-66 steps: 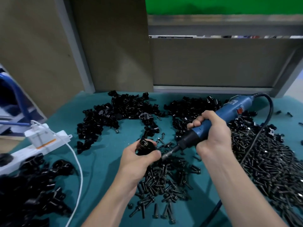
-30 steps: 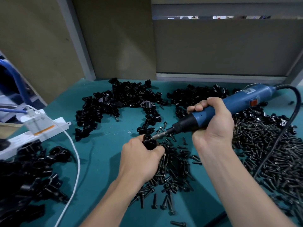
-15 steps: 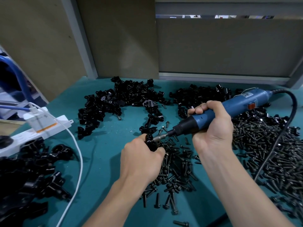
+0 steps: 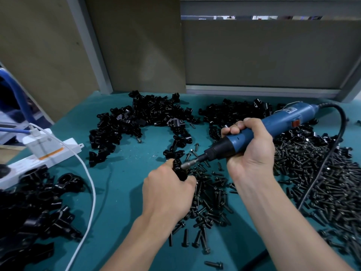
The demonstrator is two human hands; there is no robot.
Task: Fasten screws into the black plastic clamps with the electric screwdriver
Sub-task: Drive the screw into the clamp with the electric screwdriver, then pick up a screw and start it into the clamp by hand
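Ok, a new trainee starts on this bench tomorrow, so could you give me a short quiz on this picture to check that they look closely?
1. True or false: the right hand grips the blue screwdriver.
2. Pick one. The screwdriver's tip meets: A) a cable on the table, B) the black clamp held in the left hand, C) nothing, it points up in the air.
3. Fill in: the biggest heap of loose screws lies to the ____ of the right hand.

Key: 1 true; 2 B; 3 right.
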